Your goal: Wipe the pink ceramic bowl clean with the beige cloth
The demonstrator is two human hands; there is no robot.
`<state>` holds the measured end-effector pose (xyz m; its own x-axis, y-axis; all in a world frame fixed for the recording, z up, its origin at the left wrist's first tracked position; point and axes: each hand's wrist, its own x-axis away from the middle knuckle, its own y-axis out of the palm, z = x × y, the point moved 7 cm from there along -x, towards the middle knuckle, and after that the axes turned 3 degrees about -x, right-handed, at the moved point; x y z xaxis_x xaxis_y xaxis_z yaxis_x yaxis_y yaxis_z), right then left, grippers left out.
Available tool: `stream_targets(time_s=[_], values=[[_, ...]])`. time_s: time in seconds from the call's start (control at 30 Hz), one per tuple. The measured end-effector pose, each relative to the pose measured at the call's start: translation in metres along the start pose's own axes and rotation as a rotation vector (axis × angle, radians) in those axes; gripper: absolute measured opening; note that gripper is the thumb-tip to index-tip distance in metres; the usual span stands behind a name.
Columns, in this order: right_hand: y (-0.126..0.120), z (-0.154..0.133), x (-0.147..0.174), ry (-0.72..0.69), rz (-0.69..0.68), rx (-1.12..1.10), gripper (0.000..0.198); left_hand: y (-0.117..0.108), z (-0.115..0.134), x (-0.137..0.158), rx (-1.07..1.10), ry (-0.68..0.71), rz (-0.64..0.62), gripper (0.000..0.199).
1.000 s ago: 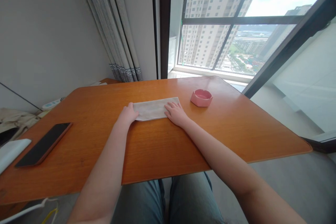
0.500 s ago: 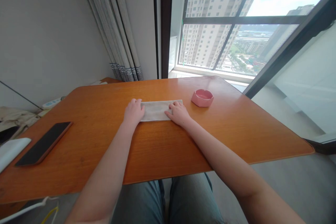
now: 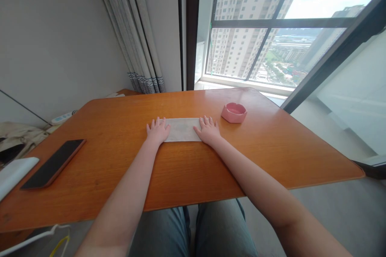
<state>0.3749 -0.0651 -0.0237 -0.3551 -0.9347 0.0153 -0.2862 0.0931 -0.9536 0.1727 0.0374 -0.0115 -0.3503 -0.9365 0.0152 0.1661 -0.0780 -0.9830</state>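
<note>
A pale, folded cloth (image 3: 183,130) lies flat as a long strip across the middle of the wooden table. My left hand (image 3: 158,130) rests on its left end, palm down with the fingers spread. On the right end lies my right hand (image 3: 208,129), also flat with fingers apart. Both ends of the cloth are partly covered by the hands. A pink, many-sided ashtray (image 3: 234,113) stands a little beyond and to the right of my right hand.
The wooden table (image 3: 120,160) has its front edge just above my knees. A dark, flat slab (image 3: 54,164) with a reddish edge lies at the left, beside a white object (image 3: 16,174). Behind are a grey curtain (image 3: 135,40) and a large window.
My fingers were curled at the cloth's ends and are now spread flat on it. My right hand has shifted slightly right, and the cloth lies flatter.
</note>
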Motion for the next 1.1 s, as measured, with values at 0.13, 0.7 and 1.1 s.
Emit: stream_targets(time_s=[0.13, 0.7, 1.1], values=[[-0.001, 0.001, 0.001, 0.035, -0.018, 0.032, 0.072, -0.021, -0.025, 0.003, -0.053, -0.177, 0.067, 0.056], [-0.016, -0.016, 0.010, -0.205, 0.025, -0.059, 0.049, -0.058, -0.048, 0.003, 0.213, -0.188, 0.306, 0.016], [-0.001, -0.022, 0.012, -0.174, -0.016, -0.031, 0.075, -0.050, 0.068, 0.037, 0.549, 0.378, 0.447, 0.016]])
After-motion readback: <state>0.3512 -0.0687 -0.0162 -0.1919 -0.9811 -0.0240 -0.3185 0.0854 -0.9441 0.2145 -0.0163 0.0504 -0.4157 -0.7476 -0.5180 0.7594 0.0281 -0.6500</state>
